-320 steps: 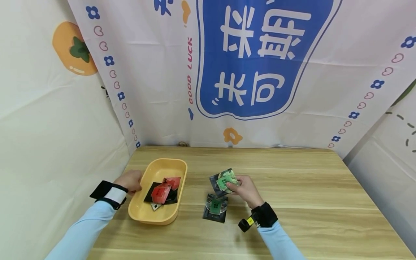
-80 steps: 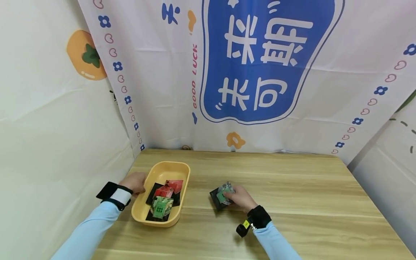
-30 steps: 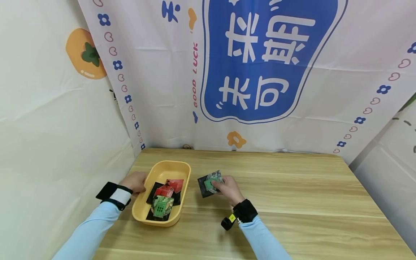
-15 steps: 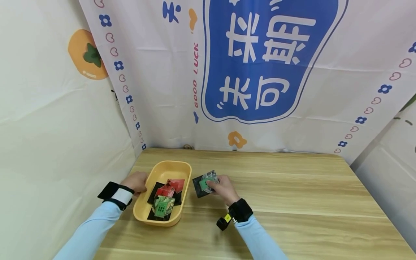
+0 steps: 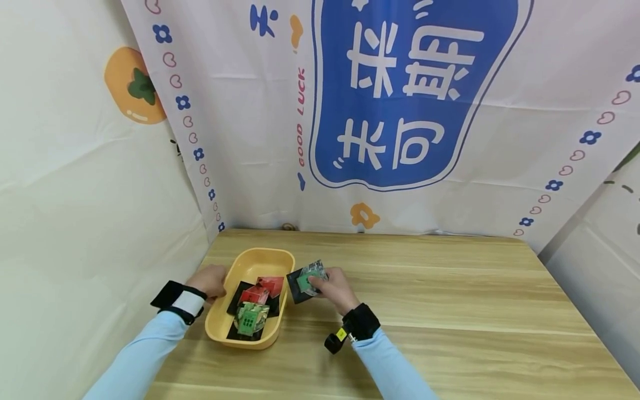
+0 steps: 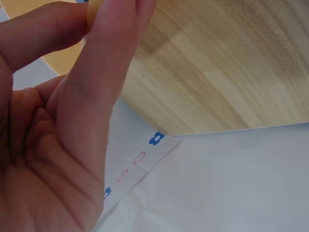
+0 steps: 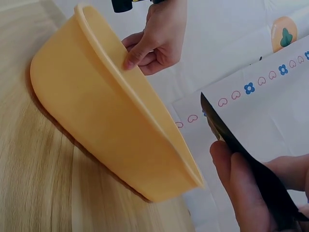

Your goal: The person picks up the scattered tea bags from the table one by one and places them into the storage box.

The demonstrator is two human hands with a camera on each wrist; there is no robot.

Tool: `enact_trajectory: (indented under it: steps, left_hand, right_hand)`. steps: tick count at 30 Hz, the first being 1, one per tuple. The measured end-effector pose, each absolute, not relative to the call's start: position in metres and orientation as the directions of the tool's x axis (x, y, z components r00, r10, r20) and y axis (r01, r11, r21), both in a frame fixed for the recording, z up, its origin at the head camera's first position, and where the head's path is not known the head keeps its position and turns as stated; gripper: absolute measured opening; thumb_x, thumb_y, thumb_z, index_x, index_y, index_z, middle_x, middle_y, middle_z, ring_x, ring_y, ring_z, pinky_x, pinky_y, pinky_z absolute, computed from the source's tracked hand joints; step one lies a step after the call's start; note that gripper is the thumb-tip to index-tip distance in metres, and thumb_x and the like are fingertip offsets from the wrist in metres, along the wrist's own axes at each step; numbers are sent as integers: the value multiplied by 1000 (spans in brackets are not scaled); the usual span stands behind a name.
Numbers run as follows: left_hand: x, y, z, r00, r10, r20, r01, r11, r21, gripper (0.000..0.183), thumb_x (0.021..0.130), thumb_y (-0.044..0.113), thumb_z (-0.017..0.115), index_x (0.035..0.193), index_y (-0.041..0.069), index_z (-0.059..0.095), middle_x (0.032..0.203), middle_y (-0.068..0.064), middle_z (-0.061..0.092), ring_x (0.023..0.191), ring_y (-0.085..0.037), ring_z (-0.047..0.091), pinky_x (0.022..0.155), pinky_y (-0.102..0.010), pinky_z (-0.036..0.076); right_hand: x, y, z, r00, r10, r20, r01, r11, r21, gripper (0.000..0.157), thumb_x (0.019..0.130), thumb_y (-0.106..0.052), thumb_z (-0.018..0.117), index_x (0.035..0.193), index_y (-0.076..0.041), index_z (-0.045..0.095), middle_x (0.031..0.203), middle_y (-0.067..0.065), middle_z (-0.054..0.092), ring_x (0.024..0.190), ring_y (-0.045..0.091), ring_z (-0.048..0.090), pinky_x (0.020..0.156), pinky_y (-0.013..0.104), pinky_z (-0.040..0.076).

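At the left of the table in the head view is a yellow plastic basin point(image 5: 246, 270). My left hand point(image 5: 209, 279) pinches its left rim between thumb and fingers, as the right wrist view also shows. Inside lie red-and-black packets point(image 5: 255, 295) and a black packet with a green label point(image 5: 248, 319), overlapping. My right hand point(image 5: 339, 289) pinches another flat black packet point(image 5: 295, 289) with a green label, thumb on top. It hangs beside the basin's right rim, above the table. In the right wrist view this packet point(image 7: 246, 159) appears nearly edge-on.
The wooden table point(image 5: 450, 311) extends to the right of the basin. A white printed cloth point(image 5: 265, 166) hangs along the back edge, and a pale cloth wall point(image 5: 100, 211) stands close on the left.
One green-labelled packet has gone from my right hand into the basin. The other was picked up from the table and has moved left to the basin's right rim. My left hand keeps its grip.
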State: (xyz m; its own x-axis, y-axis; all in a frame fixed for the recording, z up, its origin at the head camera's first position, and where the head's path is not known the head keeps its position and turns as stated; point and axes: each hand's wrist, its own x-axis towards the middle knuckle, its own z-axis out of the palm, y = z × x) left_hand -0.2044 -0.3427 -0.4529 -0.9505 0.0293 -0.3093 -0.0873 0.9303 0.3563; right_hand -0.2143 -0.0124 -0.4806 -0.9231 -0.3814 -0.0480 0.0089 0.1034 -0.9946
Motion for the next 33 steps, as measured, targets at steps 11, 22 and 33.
enact_trajectory:
  steps: [11, 22, 33]
  left_hand:
    - [-203, -343, -452, -955, 47, -293, -63, 933, 354, 13, 75, -11, 61, 77, 1, 56, 68, -8, 62, 50, -15, 58, 43, -23, 48]
    - [-204, -342, -452, -951, 34, -308, -81, 932, 354, 12, 76, -11, 61, 81, 0, 58, 69, -7, 63, 51, -15, 60, 43, -23, 49]
    - [-204, -341, -451, -951, 29, -308, -87, 931, 356, 10, 78, -11, 61, 83, -2, 60, 70, -8, 63, 52, -15, 60, 44, -24, 50]
  right_hand:
    - [-218, -28, -481, -920, -384, -76, 46, 88, -995, 23, 97, -11, 60, 107, 9, 66, 92, 12, 70, 74, 10, 66, 82, 44, 61]
    - [-218, -41, -477, -905, -416, -91, 72, 61, -995, 23, 97, -11, 60, 108, 8, 67, 92, 11, 71, 74, 10, 66, 81, 41, 62]
    - [-219, -58, -481, -893, -439, -104, 82, 68, -994, 20, 96, -8, 61, 106, 9, 68, 89, 10, 72, 73, 10, 67, 86, 49, 59]
